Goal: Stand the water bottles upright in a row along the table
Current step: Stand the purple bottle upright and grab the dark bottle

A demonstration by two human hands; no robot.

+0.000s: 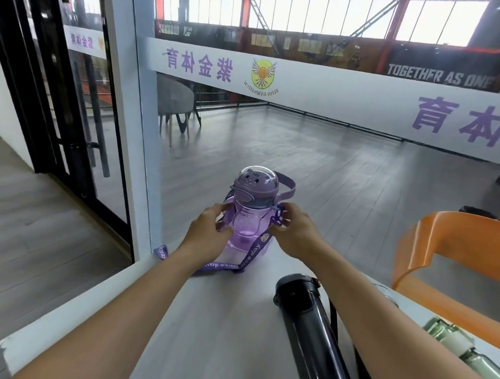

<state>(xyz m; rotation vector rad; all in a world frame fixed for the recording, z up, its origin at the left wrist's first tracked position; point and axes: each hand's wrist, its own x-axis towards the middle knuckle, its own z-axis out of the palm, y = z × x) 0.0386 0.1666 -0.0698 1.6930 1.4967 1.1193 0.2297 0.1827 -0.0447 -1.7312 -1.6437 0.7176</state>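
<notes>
The purple bottle (250,220) stands upright at the far end of the pale worktop (220,326), close to the glass wall (325,142), its long axis vertical and its cat-faced domed lid (255,183) pointing up. The left hand (207,234) curls round the bottle's left side, fingers wrapped on the clear purple body. The right hand (295,230) has its grip on the right shoulder of the bottle, fingers pinching at the spot where the purple strap (254,249) joins the body. The strap runs down across the front of the bottle (printed with words, among them "day") and trails left over the worktop to its edge.

Nearer the camera a black bottle (313,336) lies on its side, its long axis running from the near right towards the far left, capped end pointing away towards the purple one. Further right a clear greenish glass bottle (473,355) also lies flat under the right forearm, angled along the worktop; which end is its top I cannot tell. An orange chair (460,244) stands beside the worktop on the right.
</notes>
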